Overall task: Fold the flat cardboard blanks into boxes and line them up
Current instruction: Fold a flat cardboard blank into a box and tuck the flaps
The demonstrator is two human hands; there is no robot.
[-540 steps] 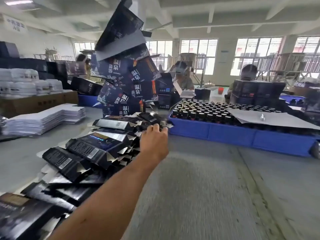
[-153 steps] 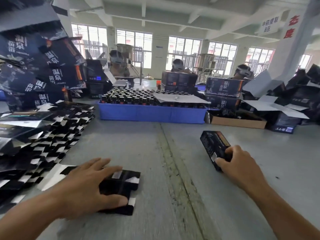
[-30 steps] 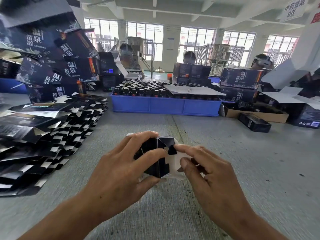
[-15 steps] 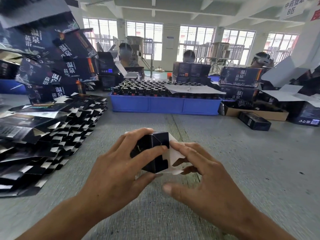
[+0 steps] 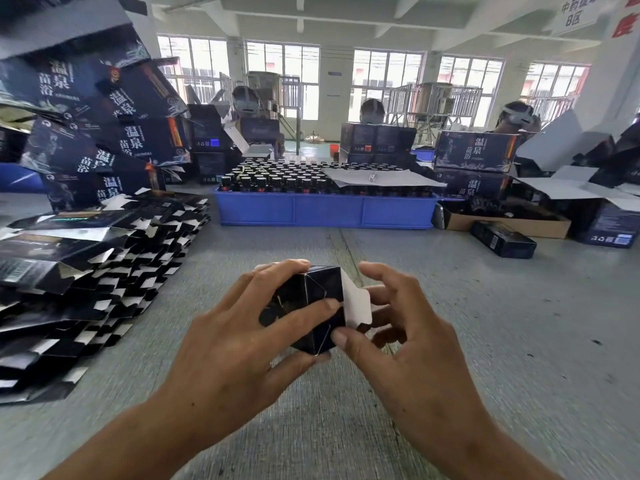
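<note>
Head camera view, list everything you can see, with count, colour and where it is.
Half-folded box: one, black, white flap open, centre.
Flat blanks: large stack, black and white, left.
Printed cartons: piled, dark blue, far left.
Crate: one, blue, full of dark bottles, middle back.
Finished box: one, black, right.
Brown tray: one, right back.
Left hand: grips the box.
Right hand: pinches its flap.

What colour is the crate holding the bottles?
Blue: the crate shows plainly in the head view, beyond the hands.
</note>
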